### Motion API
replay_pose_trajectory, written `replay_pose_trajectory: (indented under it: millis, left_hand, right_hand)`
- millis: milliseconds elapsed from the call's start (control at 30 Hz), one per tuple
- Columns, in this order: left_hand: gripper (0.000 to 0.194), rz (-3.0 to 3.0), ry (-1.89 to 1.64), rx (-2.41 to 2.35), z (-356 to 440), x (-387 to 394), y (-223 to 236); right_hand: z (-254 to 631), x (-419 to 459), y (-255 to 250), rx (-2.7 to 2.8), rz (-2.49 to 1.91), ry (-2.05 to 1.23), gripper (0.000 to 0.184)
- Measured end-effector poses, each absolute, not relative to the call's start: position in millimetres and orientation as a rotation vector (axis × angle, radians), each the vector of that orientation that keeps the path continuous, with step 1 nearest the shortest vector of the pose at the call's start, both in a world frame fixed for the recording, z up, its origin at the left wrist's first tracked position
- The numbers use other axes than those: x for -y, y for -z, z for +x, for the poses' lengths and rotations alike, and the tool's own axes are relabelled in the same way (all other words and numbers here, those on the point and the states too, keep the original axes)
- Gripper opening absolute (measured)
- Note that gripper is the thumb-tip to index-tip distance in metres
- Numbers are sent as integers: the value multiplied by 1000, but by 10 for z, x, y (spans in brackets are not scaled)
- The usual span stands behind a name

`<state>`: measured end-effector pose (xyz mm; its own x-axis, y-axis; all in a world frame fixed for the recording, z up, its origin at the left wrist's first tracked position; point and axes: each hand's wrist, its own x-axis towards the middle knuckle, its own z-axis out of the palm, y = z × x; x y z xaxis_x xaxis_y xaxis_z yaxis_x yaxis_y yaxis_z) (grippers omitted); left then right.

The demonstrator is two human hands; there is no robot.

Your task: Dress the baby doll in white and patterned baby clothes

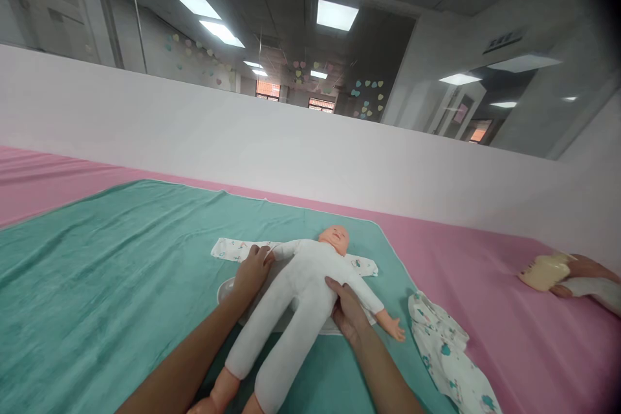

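Nearest the camera, two forearms extend from the bottom of the view and flank a baby doll. Said doll lies face up on a teal sheet, toward its right edge, with the head directed at the far edge and the feet at the near side. White fabric covers the torso and limbs; the head and feet are exposed.

Left hand: positioned at the end of the doll's arm on that side. The fingers are bent; whether they grip it cannot be determined. Right hand: thumb placed on the doll's hip, remaining fingers partly hidden along its side; closure cannot be determined.

Beneath the doll, a patterned garment is spread with its sleeves projecting to both sides. Patterned trousers lie across the right edge of the teal sheet, onto a pink sheet. Further right rests a pale yellow item, identity unclear. A white wall borders the far side, with glass panels above.
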<state>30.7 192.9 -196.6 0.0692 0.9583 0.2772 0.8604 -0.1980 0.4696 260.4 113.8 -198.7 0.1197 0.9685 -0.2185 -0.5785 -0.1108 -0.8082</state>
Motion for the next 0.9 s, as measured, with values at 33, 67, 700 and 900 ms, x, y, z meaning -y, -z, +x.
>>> replay_pose_trajectory:
  millis: [33, 67, 700, 900]
  left_hand:
    - [25, 2158, -781, -1901, 305, -1918, 1975]
    - [26, 2152, -758, -1939, 294, -1910, 1980]
    - [31, 1783, -1277, -1528, 112, -1966, 1915]
    - [37, 1547, -1381, -1329, 107, -2011, 1929]
  right_hand:
    - [2611, -1138, 1995, 535, -957, -1419, 51]
    - [2626, -1135, 2001, 530, -962, -1416, 49]
    - [2707, -1131, 1806, 737, -1021, -1626, 35]
    - [2596, -1440, 1749, 858, -1108, -1708, 31]
